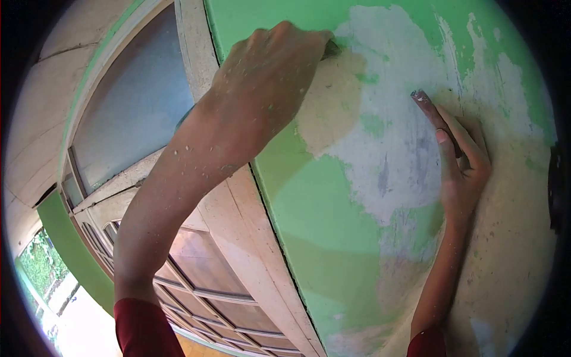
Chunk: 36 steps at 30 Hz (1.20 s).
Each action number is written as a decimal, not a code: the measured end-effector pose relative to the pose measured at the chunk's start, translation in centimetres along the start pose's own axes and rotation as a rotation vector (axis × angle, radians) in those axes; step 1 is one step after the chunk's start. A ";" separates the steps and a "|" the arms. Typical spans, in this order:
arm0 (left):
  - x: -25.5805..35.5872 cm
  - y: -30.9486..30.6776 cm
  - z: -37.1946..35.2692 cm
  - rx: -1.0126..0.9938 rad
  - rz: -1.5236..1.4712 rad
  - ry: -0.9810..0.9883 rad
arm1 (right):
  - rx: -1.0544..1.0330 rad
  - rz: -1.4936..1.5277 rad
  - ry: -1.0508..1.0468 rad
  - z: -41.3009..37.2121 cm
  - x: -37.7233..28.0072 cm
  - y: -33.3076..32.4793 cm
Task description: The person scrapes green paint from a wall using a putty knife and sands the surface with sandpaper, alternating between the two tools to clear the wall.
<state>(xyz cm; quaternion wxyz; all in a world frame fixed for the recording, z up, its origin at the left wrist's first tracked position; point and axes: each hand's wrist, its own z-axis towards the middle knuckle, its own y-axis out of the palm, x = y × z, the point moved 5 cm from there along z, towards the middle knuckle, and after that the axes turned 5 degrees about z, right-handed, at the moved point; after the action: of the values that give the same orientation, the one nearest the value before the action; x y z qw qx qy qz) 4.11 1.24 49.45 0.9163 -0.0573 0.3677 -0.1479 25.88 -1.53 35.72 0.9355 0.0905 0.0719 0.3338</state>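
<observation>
My left hand is closed at the top of the peeling patch, its back toward me. At its fingertips shows the small dark edge of a scraper against the wall; the rest is hidden by the hand. Pale flecks cling to that hand and forearm. Lower on the right, my right hand is wrapped around a short brown stick-like handle with a worn, whitish end, close to the wall. Green paint surrounds the bare whitish-grey patch between both hands.
Left of the wall stands a pale wooden door frame with a frosted glass pane and a paneled lower part. A dark object sits at the right edge. Outdoor greenery shows at the lower left.
</observation>
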 end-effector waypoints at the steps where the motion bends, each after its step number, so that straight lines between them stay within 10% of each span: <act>1: 0.0 0.0 -0.6 0.001 -0.004 0.000 | -0.008 0.012 0.004 -0.1 0.4 -0.1; 13: 0.1 -0.2 -1.1 0.216 -0.021 0.125 | -0.003 0.070 -0.015 -0.3 0.6 -0.5; 15: -0.2 0.7 -3.1 -0.032 -0.006 -0.043 | -0.010 0.028 -0.002 -0.2 0.0 -0.8; 33: -1.1 0.4 3.3 -0.110 0.039 0.002 | -0.035 0.094 0.050 -0.1 0.0 -0.7; 36: 0.1 -0.4 0.4 0.109 0.093 0.086 | -0.025 0.116 0.043 -0.1 0.2 -0.6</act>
<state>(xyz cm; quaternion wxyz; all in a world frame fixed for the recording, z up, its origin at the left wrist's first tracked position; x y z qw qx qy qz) 4.32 0.89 49.74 0.9073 0.0160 0.4004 -0.1273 26.39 -1.84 35.51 0.9138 0.0758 0.0822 0.3904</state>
